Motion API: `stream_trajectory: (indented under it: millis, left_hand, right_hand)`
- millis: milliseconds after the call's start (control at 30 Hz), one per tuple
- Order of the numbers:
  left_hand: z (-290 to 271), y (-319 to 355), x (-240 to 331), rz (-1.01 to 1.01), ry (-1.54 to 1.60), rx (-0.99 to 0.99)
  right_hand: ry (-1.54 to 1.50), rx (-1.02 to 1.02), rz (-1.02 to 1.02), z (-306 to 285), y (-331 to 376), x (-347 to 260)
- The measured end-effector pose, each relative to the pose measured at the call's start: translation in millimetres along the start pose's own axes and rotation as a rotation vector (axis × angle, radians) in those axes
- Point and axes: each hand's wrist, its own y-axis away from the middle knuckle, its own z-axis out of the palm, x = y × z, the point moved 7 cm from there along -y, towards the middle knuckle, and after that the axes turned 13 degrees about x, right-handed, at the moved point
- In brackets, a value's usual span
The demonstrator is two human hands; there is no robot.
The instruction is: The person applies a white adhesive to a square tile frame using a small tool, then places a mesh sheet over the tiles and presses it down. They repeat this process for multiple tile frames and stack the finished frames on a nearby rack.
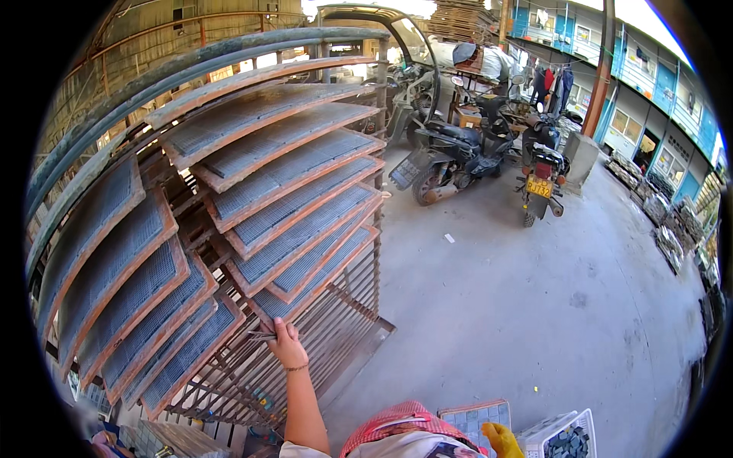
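A tall metal rack point(336, 359) stands on my left, holding two columns of tilted trays point(294, 191) with reddish frames and grey gridded surfaces. My bare left hand point(289, 349), a bracelet at its wrist, is closed around thin dark bars point(263, 335) at the rack's middle, just under the lowest right-column tray. Whether those bars belong to the rack I cannot make out. At the lower edge, my right hand point(502, 441) wears a yellow glove and is mostly cut off, its fingers unclear. Beside it lies a framed tray of grey square tiles point(473, 417).
A white plastic basket point(589, 427) of dark grey pieces stands right of my gloved hand. Parked scooters point(466, 149) and a motorcycle point(542, 168) stand ahead, near a rusty post point(601, 76). Stacked bundles point(672, 221) line the right side of the concrete floor point(519, 305).
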Motion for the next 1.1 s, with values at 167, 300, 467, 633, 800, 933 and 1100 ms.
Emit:
stream_trajectory:
  millis: [167,300,467,633,800,933,1100]
  left_hand:
    - [10.4,0.3,3.6,0.03,-0.126,-0.011]
    - [19.8,4.1,8.1,0.031,-0.102,-0.01]
    - [23.9,-14.2,-11.8,-0.017,-0.093,-0.056]
    - [37.0,-39.4,-40.2,-0.11,-0.11,-0.045]
    - [22.9,-25.1,-68.6,-0.176,-0.195,-0.196]
    - [-12.7,36.0,-113.9,-0.308,-0.503,-0.476]
    - [-64.5,171.1,-218.8,-0.699,-1.053,-0.91]
  right_hand:
    - [-0.247,0.024,0.018,30.3,-31.9,61.4]
    - [-0.193,0.018,-0.001,38.3,-39.1,57.6]
    - [-0.148,0.001,-0.031,40.4,-34.6,14.9]
    - [-0.071,0.035,-0.079,47.5,-42.4,3.4]
    - [-0.165,0.193,-0.161,31.0,-39.3,44.7]
    - [-0.192,0.321,0.09,11.5,17.1,62.9]
    - [-0.455,0.675,0.28,-0.3,125.0,152.1]
